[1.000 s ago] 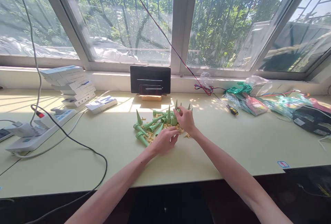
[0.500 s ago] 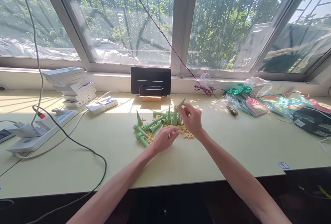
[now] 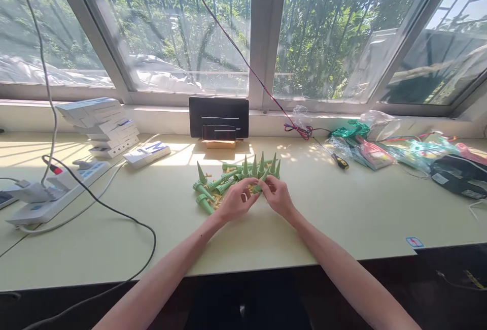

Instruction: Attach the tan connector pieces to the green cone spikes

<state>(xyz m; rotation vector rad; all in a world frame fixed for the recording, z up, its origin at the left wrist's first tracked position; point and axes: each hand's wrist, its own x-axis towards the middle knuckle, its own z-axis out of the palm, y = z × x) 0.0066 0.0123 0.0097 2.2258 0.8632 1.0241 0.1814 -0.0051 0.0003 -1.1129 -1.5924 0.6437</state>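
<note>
In front of me my right hand [image 3: 279, 196] is closed, its fingers pinching a tilted green plastic spike [image 3: 257, 187]. The fingertips of my left hand [image 3: 238, 200] close on the lower end of that same spike; the exact contact is partly hidden. Just behind my hands a row of similar green spikes stands upright, points up, such as this upright spike [image 3: 245, 166]. Others with ribbed collars lie on their sides to the left, among them a lying spike [image 3: 205, 203]. Small tan pegs [image 3: 217, 199] are scattered among them, partly covered by my left hand.
A tablet [image 3: 218, 111] and a phone [image 3: 218, 132] lean on a wooden stand behind the spikes. At left are stacked white boxes [image 3: 108, 132], a power strip [image 3: 91, 171] and a black cable [image 3: 125, 218]. A screwdriver [image 3: 340, 161] and plastic bags [image 3: 375, 153] lie at right.
My right hand has come down and toward me, bringing a green spike to my left hand. More spikes now show standing in the row behind. The left hand's fingers have met the spike.
</note>
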